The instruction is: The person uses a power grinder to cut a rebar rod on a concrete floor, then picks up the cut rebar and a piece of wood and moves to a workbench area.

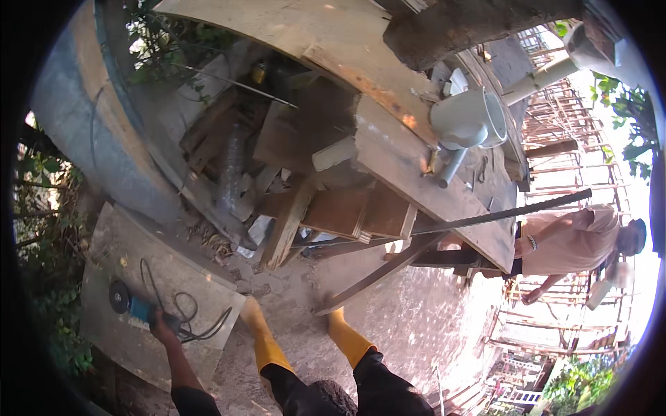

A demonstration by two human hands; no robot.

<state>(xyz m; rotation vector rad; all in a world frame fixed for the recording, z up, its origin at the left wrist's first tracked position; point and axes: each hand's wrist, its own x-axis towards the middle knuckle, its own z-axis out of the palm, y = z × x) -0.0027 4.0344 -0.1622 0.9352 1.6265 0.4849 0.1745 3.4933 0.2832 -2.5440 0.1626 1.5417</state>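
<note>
At the lower left, my left hand [164,324] is closed around the rear body of a blue angle grinder [141,309] with a dark round disc [120,297] at its front. The grinder is over a pale board [114,253] on the ground, and its black cord [186,305] loops across that board next to my hand. Whether the grinder touches the board, I cannot tell. My right hand is not in view. Yellow boots [270,343] and dark trouser legs show at the bottom centre.
A rough wooden workbench [409,156] carries a white plastic jug [468,119]. A long dark ridged bar [517,213] slants past its edge. Scrap wood [326,208] and litter lie beneath. Another person [572,239] stands at the right. A curved grey sheet [90,132] is at the left.
</note>
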